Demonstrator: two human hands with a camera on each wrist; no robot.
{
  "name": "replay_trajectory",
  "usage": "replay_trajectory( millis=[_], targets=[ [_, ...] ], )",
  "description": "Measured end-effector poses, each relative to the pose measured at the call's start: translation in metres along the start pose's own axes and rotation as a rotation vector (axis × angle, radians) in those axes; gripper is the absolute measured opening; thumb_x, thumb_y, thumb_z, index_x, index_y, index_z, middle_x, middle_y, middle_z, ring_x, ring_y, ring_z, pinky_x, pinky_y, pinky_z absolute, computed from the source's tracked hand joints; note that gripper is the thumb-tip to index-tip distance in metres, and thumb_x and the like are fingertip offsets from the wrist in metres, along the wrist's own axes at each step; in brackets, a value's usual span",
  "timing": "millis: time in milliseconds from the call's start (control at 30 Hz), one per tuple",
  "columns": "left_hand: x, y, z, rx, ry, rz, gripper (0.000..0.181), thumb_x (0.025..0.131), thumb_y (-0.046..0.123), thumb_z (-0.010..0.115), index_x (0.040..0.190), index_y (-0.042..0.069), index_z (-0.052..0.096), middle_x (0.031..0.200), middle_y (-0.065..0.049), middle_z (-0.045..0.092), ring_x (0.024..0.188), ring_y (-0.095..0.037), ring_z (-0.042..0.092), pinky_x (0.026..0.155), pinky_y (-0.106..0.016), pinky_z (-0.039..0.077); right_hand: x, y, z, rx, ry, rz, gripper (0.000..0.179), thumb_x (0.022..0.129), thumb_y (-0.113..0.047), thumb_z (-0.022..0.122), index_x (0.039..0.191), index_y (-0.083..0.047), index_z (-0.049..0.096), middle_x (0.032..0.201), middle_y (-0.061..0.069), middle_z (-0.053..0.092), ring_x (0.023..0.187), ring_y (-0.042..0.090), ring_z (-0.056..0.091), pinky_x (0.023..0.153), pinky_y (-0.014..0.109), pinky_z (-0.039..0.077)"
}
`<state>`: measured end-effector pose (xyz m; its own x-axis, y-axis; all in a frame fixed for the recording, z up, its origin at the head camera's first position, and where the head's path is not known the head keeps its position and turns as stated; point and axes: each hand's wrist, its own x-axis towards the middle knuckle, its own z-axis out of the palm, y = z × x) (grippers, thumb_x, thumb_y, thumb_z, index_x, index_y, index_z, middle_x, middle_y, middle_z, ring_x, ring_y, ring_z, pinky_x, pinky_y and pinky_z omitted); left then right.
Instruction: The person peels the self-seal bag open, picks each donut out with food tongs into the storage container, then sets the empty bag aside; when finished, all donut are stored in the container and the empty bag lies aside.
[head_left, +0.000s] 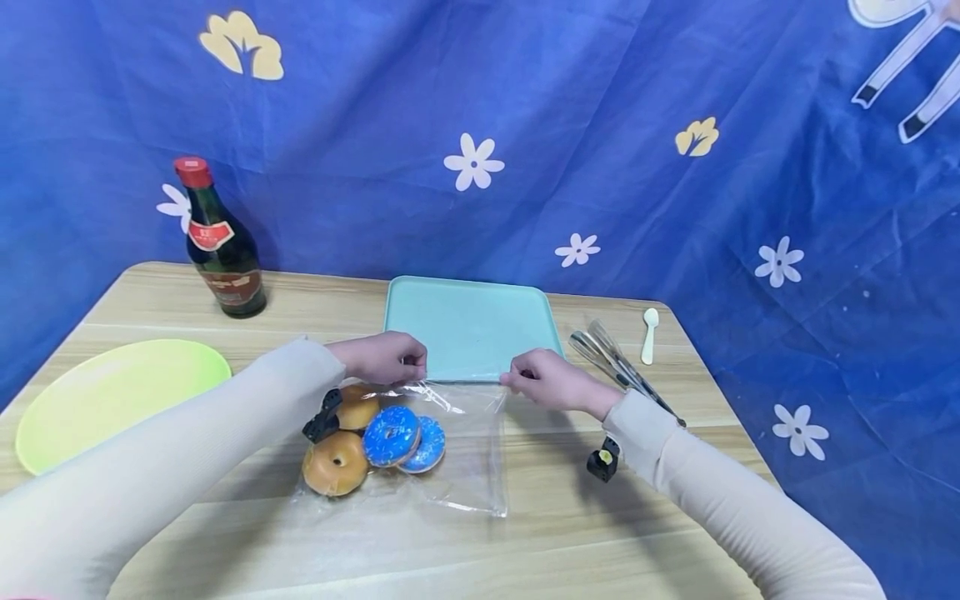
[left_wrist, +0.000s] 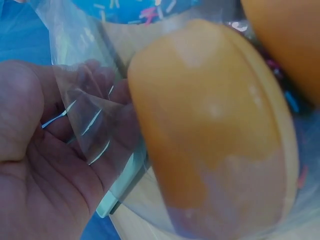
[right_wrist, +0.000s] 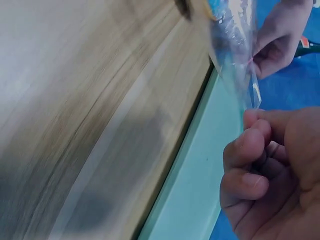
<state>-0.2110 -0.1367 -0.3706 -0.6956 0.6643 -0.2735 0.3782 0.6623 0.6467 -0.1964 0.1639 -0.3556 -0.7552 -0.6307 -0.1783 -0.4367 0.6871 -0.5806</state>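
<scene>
A clear plastic bag (head_left: 472, 454) hangs between both hands over the table's middle. Inside it, toward the left, are two blue-iced doughnuts with sprinkles (head_left: 381, 450) and two plain brown doughnuts (head_left: 318, 471). My left hand (head_left: 386, 358) pinches the bag's top edge above the doughnuts. At the top right corner, my right hand (head_left: 551, 381) pinches the same edge between thumb and forefinger, its other fingers curled. In the left wrist view a brown doughnut (left_wrist: 210, 125) shows large through the film, beside the palm.
A pale turquoise tray (head_left: 468, 325) lies just behind the hands. Tongs (head_left: 615, 358) and a small white spoon (head_left: 650, 333) lie right of it. At left are a yellow-green plate (head_left: 112, 400) and a dark bottle with a red cap (head_left: 225, 250). Blue cloth (head_left: 375, 167) hangs behind the table.
</scene>
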Motion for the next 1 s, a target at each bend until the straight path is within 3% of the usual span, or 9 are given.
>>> replay_trajectory(
  millis=[300,633,833,1000],
  targets=[
    [0.002,0.001,0.000,-0.004,-0.009,-0.025,0.020,0.108,0.008,0.054,0.091,0.003,0.063,0.073,0.001,0.054,0.068,-0.012,0.050,0.067,-0.027,0.044,-0.004,0.013,-0.005,0.069,-0.037,-0.018,0.036,0.110,-0.019,0.053,0.085,0.006,0.062,0.057,-0.007,0.044,0.051,0.007,0.040,0.054,0.021,0.038],
    [0.002,-0.004,0.000,0.027,0.019,-0.005,0.019,0.106,0.008,0.056,0.089,0.005,0.064,0.077,0.000,0.057,0.069,-0.012,0.051,0.067,-0.027,0.045,-0.005,0.011,0.000,0.147,0.031,0.005,0.037,0.110,-0.022,0.055,0.085,0.005,0.064,0.056,-0.007,0.043,0.049,0.007,0.039,0.051,0.021,0.034],
    [0.001,-0.003,0.001,0.017,0.020,-0.003,0.018,0.106,0.007,0.055,0.091,0.004,0.064,0.078,-0.002,0.058,0.070,-0.013,0.052,0.067,-0.027,0.046,-0.009,0.001,0.007,0.180,0.068,0.131,0.048,0.109,-0.034,0.056,0.085,0.005,0.069,0.054,-0.006,0.048,0.049,0.008,0.040,0.049,0.022,0.033],
    [0.000,-0.001,0.000,0.019,0.030,-0.006,0.018,0.105,0.007,0.056,0.090,0.005,0.064,0.077,-0.002,0.060,0.069,-0.013,0.053,0.067,-0.027,0.046,-0.015,-0.008,0.015,0.305,-0.003,0.287,0.051,0.102,-0.043,0.066,0.073,-0.001,0.066,0.052,-0.005,0.051,0.046,0.008,0.041,0.048,0.024,0.036]
  ],
)
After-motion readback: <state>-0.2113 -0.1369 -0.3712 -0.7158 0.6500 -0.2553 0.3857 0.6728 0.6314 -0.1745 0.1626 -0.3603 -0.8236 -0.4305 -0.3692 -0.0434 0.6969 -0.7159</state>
